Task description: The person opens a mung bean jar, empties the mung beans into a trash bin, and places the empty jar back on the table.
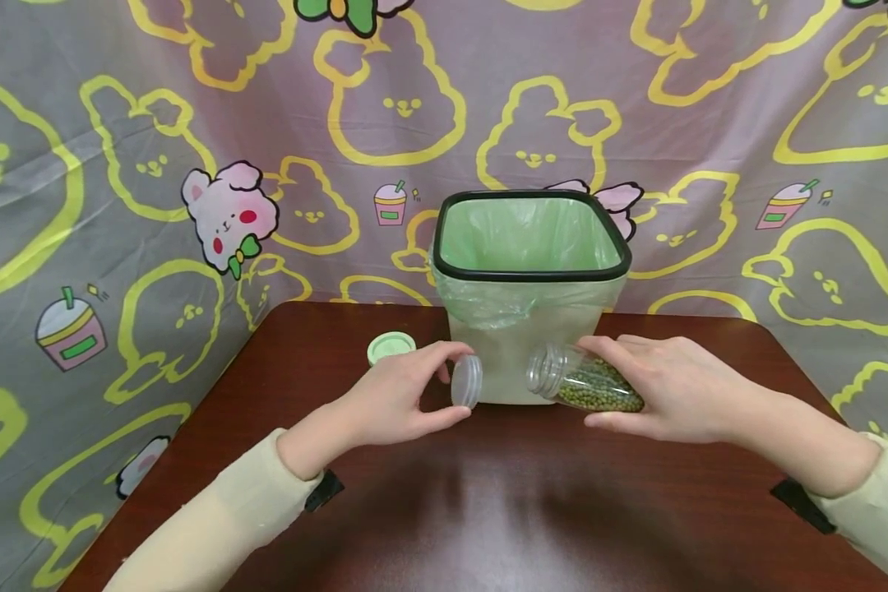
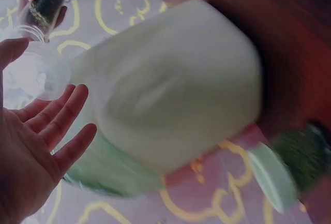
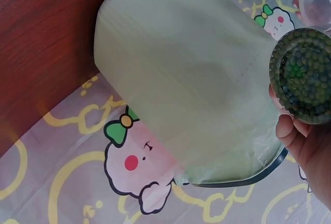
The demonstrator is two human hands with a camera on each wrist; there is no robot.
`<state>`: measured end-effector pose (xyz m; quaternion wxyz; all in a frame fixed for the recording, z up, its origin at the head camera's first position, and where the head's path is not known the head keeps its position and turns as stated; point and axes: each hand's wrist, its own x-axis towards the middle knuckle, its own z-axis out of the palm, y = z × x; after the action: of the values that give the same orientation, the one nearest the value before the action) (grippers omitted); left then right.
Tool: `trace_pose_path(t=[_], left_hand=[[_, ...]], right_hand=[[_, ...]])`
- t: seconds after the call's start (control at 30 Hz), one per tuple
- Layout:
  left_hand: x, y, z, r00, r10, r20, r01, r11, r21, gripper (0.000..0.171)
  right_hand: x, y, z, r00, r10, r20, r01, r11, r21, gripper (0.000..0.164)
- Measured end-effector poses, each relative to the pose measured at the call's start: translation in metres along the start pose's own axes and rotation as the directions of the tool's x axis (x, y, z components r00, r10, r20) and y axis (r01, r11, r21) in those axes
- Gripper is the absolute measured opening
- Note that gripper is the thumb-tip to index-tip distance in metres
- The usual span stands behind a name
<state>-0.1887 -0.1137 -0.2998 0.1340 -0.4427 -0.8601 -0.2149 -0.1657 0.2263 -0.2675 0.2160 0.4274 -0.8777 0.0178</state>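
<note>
In the head view, my left hand [image 1: 392, 403] pinches a clear round cap [image 1: 467, 383] between thumb and fingers. My right hand [image 1: 669, 386] grips a clear plastic jar [image 1: 599, 388] of small green beans, tipped nearly on its side. The jar's threaded mouth points left toward the cap, with a short gap between them. Beans lie along the jar's lower side, and none show outside it. The right wrist view looks at the jar's round base [image 3: 305, 76], with beans behind it. In the left wrist view the cap [image 2: 44, 71] looks pale and see-through.
A cream trash bin [image 1: 518, 353] with a black rim and green liner stands just behind both hands. A second jar with a light green lid [image 2: 274, 177] and dark green contents stands left of it. The brown table [image 1: 488, 510] backs onto a patterned cloth [image 1: 400, 74].
</note>
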Motion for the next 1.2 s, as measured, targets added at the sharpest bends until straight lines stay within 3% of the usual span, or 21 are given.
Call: trace_pose_path(t=[0.2, 0.4, 0.57, 0.67, 0.77, 0.9, 1.0, 1.13, 1.2], left_hand=[[-0.037, -0.019, -0.008, 0.985, -0.163, 0.05, 0.161, 0.986, 0.037, 0.062], [-0.064, -0.046, -0.015, 0.941, -0.321, 0.102, 0.307, 0.942, 0.132, 0.06], [-0.079, -0.071, -0.013, 0.888, -0.427, 0.172, 0.396, 0.899, 0.189, 0.055], [-0.085, -0.085, -0.01, 0.847, -0.479, 0.229, 0.435, 0.874, 0.217, 0.051], [-0.089, -0.094, -0.009, 0.792, -0.539, 0.288, 0.479, 0.84, 0.254, 0.049], [-0.094, -0.103, -0.007, 0.702, -0.612, 0.363, 0.532, 0.79, 0.304, 0.05], [-0.097, -0.108, -0.005, 0.656, -0.641, 0.398, 0.554, 0.767, 0.323, 0.052], [-0.098, -0.115, -0.001, 0.637, -0.652, 0.412, 0.549, 0.758, 0.352, 0.051], [-0.099, -0.117, 0.001, 0.639, -0.647, 0.417, 0.531, 0.763, 0.37, 0.049]], right_hand=[[-0.001, 0.0, 0.002, 1.0, 0.007, 0.004, -0.007, 1.0, 0.006, 0.071], [-0.002, 0.0, 0.004, 1.0, 0.002, -0.007, -0.002, 1.0, 0.0, 0.071], [-0.002, 0.001, 0.005, 1.0, 0.002, -0.008, -0.002, 1.0, -0.003, 0.071], [-0.002, 0.001, 0.004, 1.0, 0.002, -0.006, -0.002, 1.0, -0.004, 0.072], [-0.001, 0.001, 0.004, 1.0, 0.001, -0.006, -0.001, 1.0, -0.005, 0.072], [-0.001, 0.001, 0.005, 1.0, -0.003, -0.007, 0.003, 1.0, -0.005, 0.072], [-0.001, 0.001, 0.005, 1.0, -0.006, -0.009, 0.006, 1.0, -0.001, 0.072], [0.0, 0.002, 0.005, 1.0, -0.01, -0.009, 0.01, 1.0, 0.002, 0.072], [0.0, 0.001, 0.005, 1.0, -0.01, -0.007, 0.01, 1.0, 0.003, 0.072]])
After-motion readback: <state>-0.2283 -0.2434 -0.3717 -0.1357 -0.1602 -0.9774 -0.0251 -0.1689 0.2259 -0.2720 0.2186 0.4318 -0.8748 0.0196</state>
